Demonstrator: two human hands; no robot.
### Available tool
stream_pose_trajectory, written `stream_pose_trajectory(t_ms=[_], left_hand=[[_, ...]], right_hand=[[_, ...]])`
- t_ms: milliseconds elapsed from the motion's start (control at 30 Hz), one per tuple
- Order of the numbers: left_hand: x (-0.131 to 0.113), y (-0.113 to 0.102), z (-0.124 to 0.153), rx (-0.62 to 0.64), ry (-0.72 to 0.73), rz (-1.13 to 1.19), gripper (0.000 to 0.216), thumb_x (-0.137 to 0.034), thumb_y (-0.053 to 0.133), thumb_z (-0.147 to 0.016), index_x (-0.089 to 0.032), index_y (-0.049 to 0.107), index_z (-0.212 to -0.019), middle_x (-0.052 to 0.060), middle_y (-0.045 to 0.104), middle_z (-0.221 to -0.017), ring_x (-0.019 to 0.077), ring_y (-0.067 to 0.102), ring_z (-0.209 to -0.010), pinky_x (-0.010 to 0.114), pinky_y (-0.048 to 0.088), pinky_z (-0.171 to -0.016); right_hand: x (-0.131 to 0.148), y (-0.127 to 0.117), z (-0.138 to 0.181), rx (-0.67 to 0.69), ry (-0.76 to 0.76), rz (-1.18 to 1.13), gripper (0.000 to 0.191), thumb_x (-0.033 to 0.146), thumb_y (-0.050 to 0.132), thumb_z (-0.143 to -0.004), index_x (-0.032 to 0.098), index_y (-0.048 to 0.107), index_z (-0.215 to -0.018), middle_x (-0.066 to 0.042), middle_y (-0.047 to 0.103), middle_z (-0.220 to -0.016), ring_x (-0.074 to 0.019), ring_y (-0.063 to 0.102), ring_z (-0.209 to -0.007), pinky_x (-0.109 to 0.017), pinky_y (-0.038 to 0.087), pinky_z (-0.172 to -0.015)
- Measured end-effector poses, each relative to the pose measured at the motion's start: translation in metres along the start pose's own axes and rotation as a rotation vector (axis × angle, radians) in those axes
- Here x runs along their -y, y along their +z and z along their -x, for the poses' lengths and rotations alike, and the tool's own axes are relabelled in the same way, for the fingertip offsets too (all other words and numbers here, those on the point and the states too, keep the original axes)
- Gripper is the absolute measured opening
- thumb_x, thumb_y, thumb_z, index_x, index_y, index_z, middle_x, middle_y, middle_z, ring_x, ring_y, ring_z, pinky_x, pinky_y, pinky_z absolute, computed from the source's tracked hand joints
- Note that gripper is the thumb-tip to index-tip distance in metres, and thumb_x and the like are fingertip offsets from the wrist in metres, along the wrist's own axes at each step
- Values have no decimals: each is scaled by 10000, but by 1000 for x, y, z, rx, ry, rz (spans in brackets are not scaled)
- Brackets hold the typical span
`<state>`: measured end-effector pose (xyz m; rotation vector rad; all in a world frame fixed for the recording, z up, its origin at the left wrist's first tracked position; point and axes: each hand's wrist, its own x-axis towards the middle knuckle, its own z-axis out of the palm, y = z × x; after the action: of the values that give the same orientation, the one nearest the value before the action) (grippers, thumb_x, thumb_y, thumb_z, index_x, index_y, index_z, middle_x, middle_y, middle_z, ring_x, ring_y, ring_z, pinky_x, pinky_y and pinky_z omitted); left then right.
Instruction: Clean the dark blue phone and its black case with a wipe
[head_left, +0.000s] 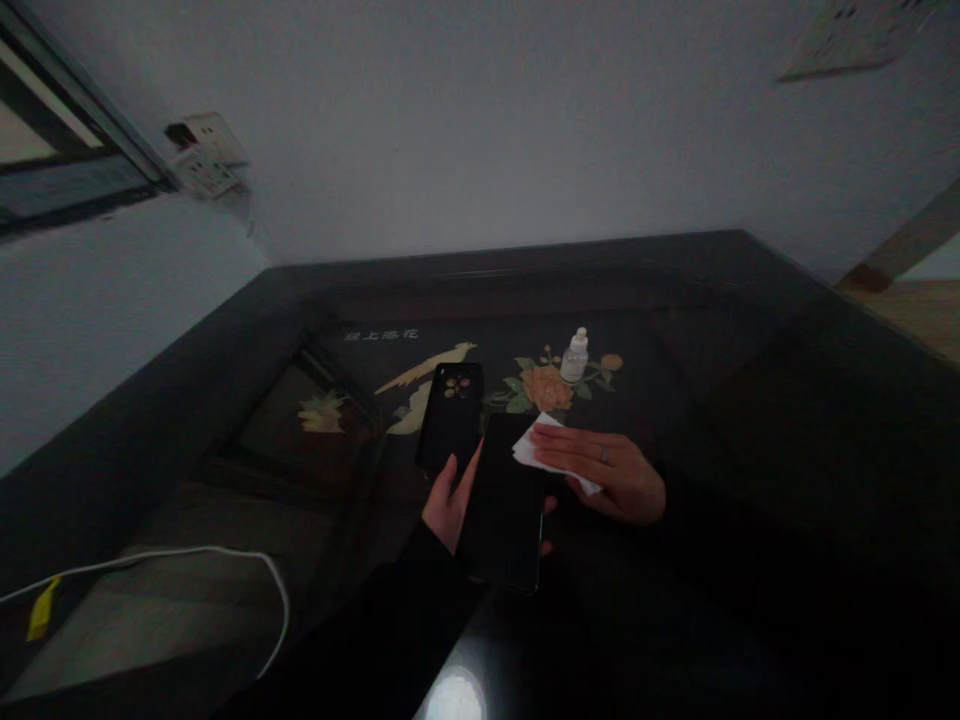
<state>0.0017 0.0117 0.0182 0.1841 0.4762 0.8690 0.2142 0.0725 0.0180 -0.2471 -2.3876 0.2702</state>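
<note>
My left hand [448,505] grips a black smartphone [504,510] from beneath, thumb along its left edge and fingertips showing at its right edge. The phone's dark screen faces up. My right hand [611,470], with a ring on one finger, presses a folded white tissue [534,445] against the upper right part of the screen. Just left of the phone lies a black phone case [452,415] with a cluster of round camera openings at its top. Beyond my right hand stands a small clear dropper bottle [575,357] with a white cap.
The dark glossy table [675,290] bears a painted bird and flower pattern. A white cable [202,549] with a yellow tag [43,610] runs at lower left. Wall sockets [210,155] sit near the window frame, and a light reflects at the bottom.
</note>
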Motion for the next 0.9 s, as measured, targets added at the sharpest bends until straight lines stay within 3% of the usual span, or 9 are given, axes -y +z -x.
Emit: stream_pose_trajectory(t_ms=[67, 200, 267, 333, 467, 533, 600, 767, 900], left_hand=[[0, 0, 0, 7, 6, 17, 594, -558, 165, -865, -392, -76, -1382, 103, 462, -1318, 337, 550, -1041, 575, 317, -878], [1, -2, 0, -82, 44, 6, 598, -529, 216, -874, -338, 28, -1408, 83, 480, -1305, 266, 561, -1020, 451, 331, -930], [1, -3, -1, -84, 31, -14, 603, -536, 228, -869, -337, 48, -1410, 85, 488, -1295, 262, 565, -1011, 443, 328, -928], [0, -4, -1, -73, 36, -23, 595, -525, 202, -876, -344, 9, -1408, 101, 499, -1277, 275, 570, -1001, 480, 318, -915], [-1, -1, 0, -4, -4, -10, 578, -571, 134, -857, -415, -52, -1382, 115, 535, -1214, 347, 561, -1022, 574, 292, -856], [-1, 3, 0, 17, -24, 0, 573, -584, 91, -847, -422, -47, -1379, 120, 540, -1197, 373, 555, -1030, 589, 288, -840], [-1, 7, 0, 3, -39, 1, 564, -576, 55, -846, -422, -44, -1379, 121, 533, -1202, 380, 562, -1012, 598, 289, -830], [2, 8, -1, -148, 72, 40, 558, -488, 122, -891, -327, 12, -1414, 95, 501, -1251, 266, 545, -1046, 466, 306, -931], [3, 4, -1, -102, 68, 7, 597, -513, 210, -877, -320, 41, -1417, 98, 494, -1263, 282, 528, -1069, 467, 307, -937]], right_hand=[[1, -1, -1, 9, -26, 0, 358, 194, 364, -902, 20, 494, -1186, -197, 550, -1214, -221, 386, -1259, -391, 444, -961], [31, 9, -6, 119, -368, -62, 334, 214, 413, -878, -8, 586, -1059, -182, 625, -1104, -266, 418, -1229, -347, 458, -949], [38, 12, -7, 123, -410, -59, 325, 207, 417, -874, -8, 598, -1038, -178, 635, -1088, -270, 431, -1218, -347, 456, -951], [30, 10, -6, 100, -279, -59, 359, 240, 378, -897, 5, 577, -1082, -180, 610, -1136, -248, 428, -1225, -347, 459, -947], [-7, -5, -2, -102, 303, 11, 341, 183, 330, -916, 133, 519, -1195, -121, 562, -1228, -169, 470, -1198, -342, 430, -977], [-18, -10, 0, -154, 435, 32, 347, 161, 333, -912, 173, 511, -1210, -99, 566, -1227, -162, 477, -1192, -349, 404, -1002], [-17, -10, 1, -118, 346, 16, 358, 158, 341, -905, 165, 490, -1231, -107, 560, -1233, -171, 455, -1212, -357, 399, -1007], [24, 6, -3, 100, -268, -86, 404, 272, 334, -913, 4, 531, -1144, -190, 593, -1157, -244, 386, -1256, -350, 470, -930], [33, 11, -4, 111, -352, -83, 362, 234, 366, -903, -10, 568, -1078, -180, 623, -1108, -250, 395, -1248, -335, 461, -944]])
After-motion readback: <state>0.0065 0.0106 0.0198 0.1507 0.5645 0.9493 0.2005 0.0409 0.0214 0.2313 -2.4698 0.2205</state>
